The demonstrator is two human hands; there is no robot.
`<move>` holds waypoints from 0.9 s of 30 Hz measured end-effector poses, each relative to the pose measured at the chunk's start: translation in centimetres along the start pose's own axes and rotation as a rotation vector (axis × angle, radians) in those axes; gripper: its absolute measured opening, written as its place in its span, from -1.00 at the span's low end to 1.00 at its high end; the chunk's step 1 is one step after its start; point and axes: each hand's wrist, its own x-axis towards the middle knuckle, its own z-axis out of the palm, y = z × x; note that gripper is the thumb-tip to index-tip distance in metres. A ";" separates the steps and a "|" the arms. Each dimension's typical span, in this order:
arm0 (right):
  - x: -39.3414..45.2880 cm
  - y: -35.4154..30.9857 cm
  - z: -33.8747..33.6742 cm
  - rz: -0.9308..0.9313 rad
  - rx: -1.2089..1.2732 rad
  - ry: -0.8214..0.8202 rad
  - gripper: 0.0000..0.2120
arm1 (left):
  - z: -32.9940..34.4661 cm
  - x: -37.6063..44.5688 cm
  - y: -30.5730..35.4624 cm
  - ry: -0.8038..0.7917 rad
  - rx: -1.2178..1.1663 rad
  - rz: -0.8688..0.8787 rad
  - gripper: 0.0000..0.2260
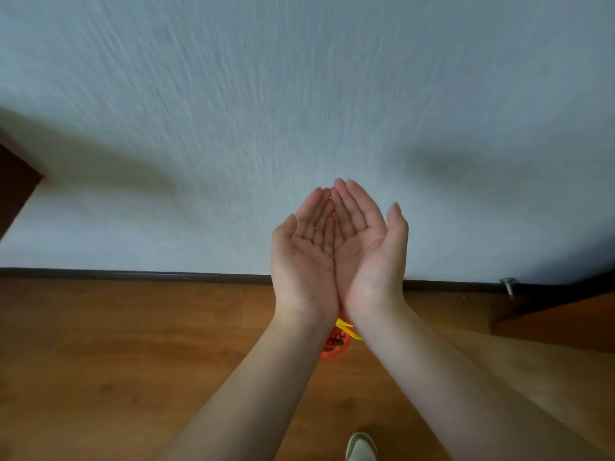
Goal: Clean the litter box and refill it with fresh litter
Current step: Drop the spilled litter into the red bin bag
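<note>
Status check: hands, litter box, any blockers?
Left hand and right hand open, palms up, cupped side by side, a few small specks between them. Litter box not in view. Orange and yellow item on floor below wrists, mostly hidden.

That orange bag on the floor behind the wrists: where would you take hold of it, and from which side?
Probably the yellow ties at the top of the orange bag, reached from above: they stick up from its gathered neck. Both hands, left and right, are cupped open and hide most of it.
</note>
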 end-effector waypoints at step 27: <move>10.5 20.1 -30.4 0.100 -0.056 0.150 -0.41 | -31.1 15.6 -16.1 0.062 0.041 -0.046 -0.55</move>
